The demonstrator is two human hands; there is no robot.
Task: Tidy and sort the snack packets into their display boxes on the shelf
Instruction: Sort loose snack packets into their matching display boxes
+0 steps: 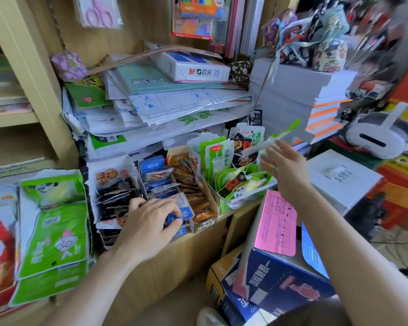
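Two hands differ: left hand (149, 222) pinches a glossy blue foil snack packet (186, 211) beneath its fingertips, nearer its box; right hand (285, 168), fingers straight, hovers right of the green-packet cardboard display box (243, 197).

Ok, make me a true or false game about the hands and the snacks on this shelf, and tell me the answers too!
1. The left hand grips some blue packets. True.
2. The right hand is squeezed into a fist. False: its fingers are stretched out, next to the green packets.
3. The orange packets sit between the blue ones and the green ones. True.
4. The M&G box lies on the floor. False: it lies on top of the paper pile, above the snacks.
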